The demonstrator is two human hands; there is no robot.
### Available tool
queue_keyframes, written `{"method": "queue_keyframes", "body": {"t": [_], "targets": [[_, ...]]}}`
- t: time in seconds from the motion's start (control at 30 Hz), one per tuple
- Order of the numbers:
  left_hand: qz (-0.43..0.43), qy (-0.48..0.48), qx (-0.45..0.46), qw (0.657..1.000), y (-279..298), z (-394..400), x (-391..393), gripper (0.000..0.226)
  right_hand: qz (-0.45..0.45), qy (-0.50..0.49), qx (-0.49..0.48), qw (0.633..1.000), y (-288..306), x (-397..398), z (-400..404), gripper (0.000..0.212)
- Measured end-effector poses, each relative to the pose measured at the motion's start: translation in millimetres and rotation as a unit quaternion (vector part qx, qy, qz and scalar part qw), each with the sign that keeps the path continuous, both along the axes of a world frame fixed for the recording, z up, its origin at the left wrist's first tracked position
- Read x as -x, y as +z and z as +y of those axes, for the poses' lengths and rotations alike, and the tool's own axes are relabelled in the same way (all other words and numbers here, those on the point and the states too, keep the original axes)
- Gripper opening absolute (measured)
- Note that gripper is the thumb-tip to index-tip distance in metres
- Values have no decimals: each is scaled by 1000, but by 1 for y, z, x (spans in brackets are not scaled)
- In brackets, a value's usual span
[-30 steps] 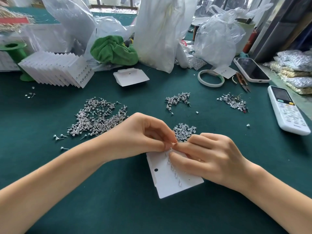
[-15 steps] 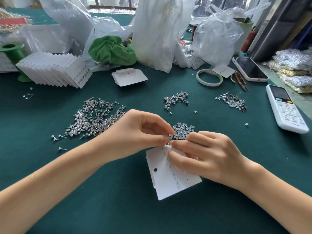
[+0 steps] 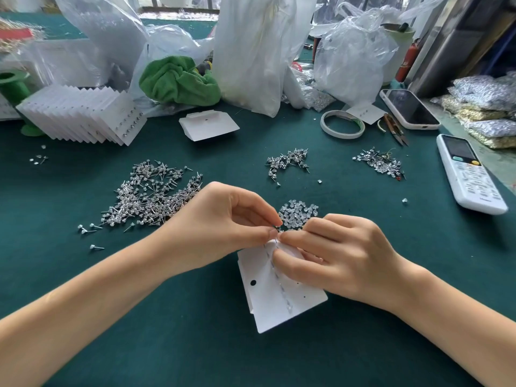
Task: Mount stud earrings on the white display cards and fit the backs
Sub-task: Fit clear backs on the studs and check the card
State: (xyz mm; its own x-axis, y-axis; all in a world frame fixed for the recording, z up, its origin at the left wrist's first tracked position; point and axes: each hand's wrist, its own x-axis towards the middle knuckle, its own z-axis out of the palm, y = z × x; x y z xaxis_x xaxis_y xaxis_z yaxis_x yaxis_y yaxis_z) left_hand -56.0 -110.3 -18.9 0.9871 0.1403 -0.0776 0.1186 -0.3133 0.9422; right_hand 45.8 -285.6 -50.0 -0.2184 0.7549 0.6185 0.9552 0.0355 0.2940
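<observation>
Progress looks partial, judged by what lies on the dark green felt-covered table [image 3: 363, 344]. Largest sign of finished work is the fanned stack of white display cards [image 3: 81, 114] near the far left edge, the front one showing a row of mounted studs. A few blank white cards [image 3: 208, 124] wait toward the far middle. Much is left: a broad heap of loose silver stud earrings [image 3: 150, 196] sits left of centre, two smaller heaps [image 3: 287, 162] and [image 3: 379, 163] lie farther right, and a small pile of clear plastic earring backs [image 3: 298, 212] rests just beyond the hands. The white display card being filled [image 3: 279, 300] lies near the middle of the table, one column of studs running down it, with empty holes visible beside that column. The right hand [image 3: 343, 258] presses on the card, its fingers curled onto it. The left hand [image 3: 223, 227] pinches something tiny at the card's far end, thumb and forefinger narrowly closed; whether stud or back, I cannot tell.
</observation>
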Motion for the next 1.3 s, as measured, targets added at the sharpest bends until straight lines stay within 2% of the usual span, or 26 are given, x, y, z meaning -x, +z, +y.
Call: {"method": "queue_keyframes", "body": {"t": [0.5, 0.77, 0.93, 1.3], "targets": [[5, -15, -8, 1000, 0, 1, 0, 15, -18, -4, -12, 1000, -2, 0, -1, 36], [2, -22, -5, 1000, -1, 2, 0, 15, -8, -5, -13, 1000, 0, 1, 0, 28], [1, -26, 0, 1000, -2, 2, -1, 15, -12, 1, -29, 1000, -2, 1, 0, 38], [-21, -32, -6, 999, -2, 2, -2, 15, -27, -13, -44, 999, -1, 1, -1, 26]]}}
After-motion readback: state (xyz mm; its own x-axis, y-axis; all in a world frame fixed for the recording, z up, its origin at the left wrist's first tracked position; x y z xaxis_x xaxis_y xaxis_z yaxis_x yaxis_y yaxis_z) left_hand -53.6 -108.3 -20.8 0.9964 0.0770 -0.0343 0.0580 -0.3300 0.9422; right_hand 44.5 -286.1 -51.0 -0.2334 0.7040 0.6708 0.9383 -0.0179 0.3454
